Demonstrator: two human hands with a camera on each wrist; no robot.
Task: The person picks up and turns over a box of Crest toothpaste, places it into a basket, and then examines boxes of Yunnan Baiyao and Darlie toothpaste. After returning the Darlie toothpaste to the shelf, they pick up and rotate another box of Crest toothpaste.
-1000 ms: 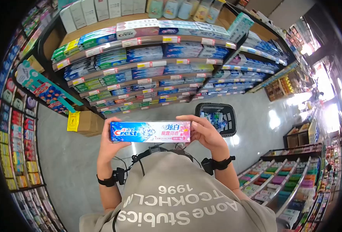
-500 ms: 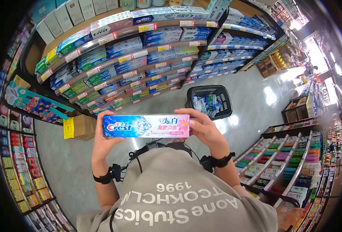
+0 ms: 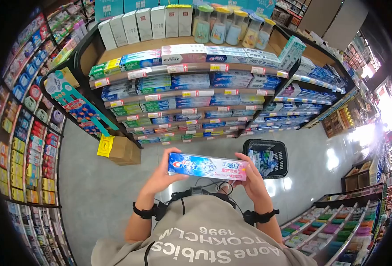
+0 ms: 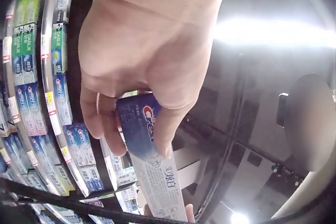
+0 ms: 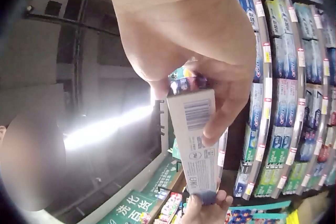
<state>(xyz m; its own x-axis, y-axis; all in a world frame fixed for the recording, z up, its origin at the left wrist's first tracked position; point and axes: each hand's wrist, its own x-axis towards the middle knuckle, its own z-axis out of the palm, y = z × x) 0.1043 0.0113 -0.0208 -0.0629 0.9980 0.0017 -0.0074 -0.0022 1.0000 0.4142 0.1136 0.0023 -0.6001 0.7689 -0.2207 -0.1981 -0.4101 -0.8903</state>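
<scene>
A long Crest toothpaste box (image 3: 209, 167), blue fading to white and pink, is held level in front of the chest. My left hand (image 3: 157, 177) grips its blue end between thumb and fingers. At the pink end, my right hand (image 3: 254, 182) pinches it the same way. In the left wrist view, the left thumb lies along one face of the toothpaste box (image 4: 152, 161), with the fingers on the other side. The right wrist view shows a barcode on a white side of the toothpaste box (image 5: 197, 124), with a right finger at its edge.
A shelf unit (image 3: 173, 68) full of toothpaste boxes stands ahead, with bottles (image 3: 222, 26) and white cartons on top. On the floor are a black basket (image 3: 267, 142) with packages in it and a cardboard box (image 3: 127, 150). Stocked racks flank both sides.
In the head view, the toothpaste box and both hands have shifted right and down, and the box's pink end has dipped slightly. The shelves have shifted too. Both hands keep their hold.
</scene>
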